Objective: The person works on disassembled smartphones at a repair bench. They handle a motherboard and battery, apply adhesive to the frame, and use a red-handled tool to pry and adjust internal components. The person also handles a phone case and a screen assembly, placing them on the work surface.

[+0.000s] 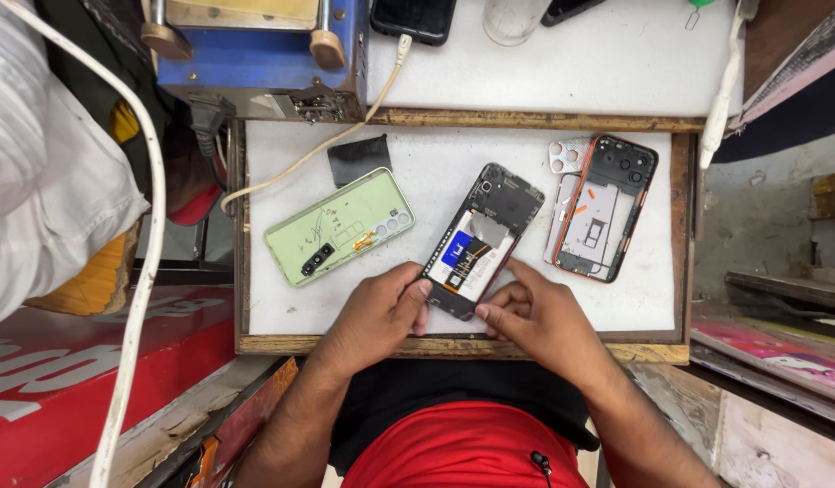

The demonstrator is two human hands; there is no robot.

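Both forearms come up from six o'clock over a red shirt [462,447] and meet at the near edge of the bench [616,307], a white slab set in a worn wooden frame. Between the hands lies an opened smartphone [480,237], back cover off, lying slantwise with its camera end toward one o'clock and its lower end toward seven. Its frame is matte black plastic; inside show a dull silver metal shield, a blue patch, an orange flex strip and a pale battery face, all flat and rectangular. The left hand [374,316] presses its thumb against the phone's lower left edge, the fingers curled loosely under the palm, pinching the edge rather than wrapping it. The right hand [539,316] rests at the phone's lower right corner, index finger stretched along the side and the other fingers bent, touching but not enclosing it.

At nine o'clock from the phone, apart from it, lies a glossy pale green back cover [340,226] with rounded corners. A small black sheet [359,158] sits just beyond it toward twelve. At three o'clock lies a second phone frame [602,208], black with an orange rim, beside a perforated silver plate [569,155]. A white cable [327,145] runs toward a blue metal machine [255,59] at eleven o'clock.
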